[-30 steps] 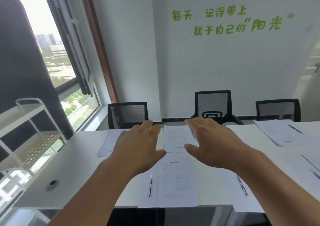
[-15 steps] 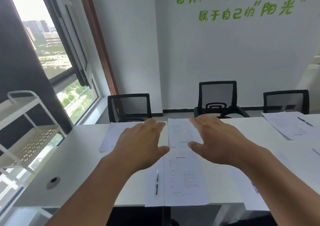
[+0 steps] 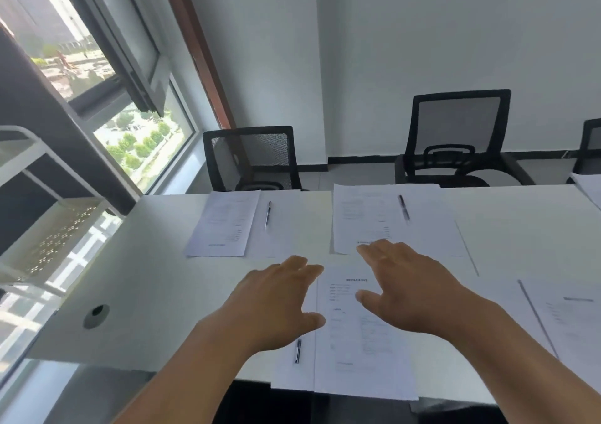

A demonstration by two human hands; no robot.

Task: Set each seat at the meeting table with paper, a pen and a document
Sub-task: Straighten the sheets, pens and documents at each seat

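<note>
while both hands are held over the white table (image 3: 156, 270), nothing is gripped. far-left seat: document (image 3: 224, 225) laid flat, pen (image 3: 267, 214) just beside it. left hand (image 3: 276, 306) is spread, fingers relaxed, above the near pen (image 3: 297, 351). near document (image 3: 361, 335) lies between the hands. right hand (image 3: 413, 290) is spread too, fingertips over the far-middle document (image 3: 361, 215), its pen (image 3: 404, 207) on the paper.
</note>
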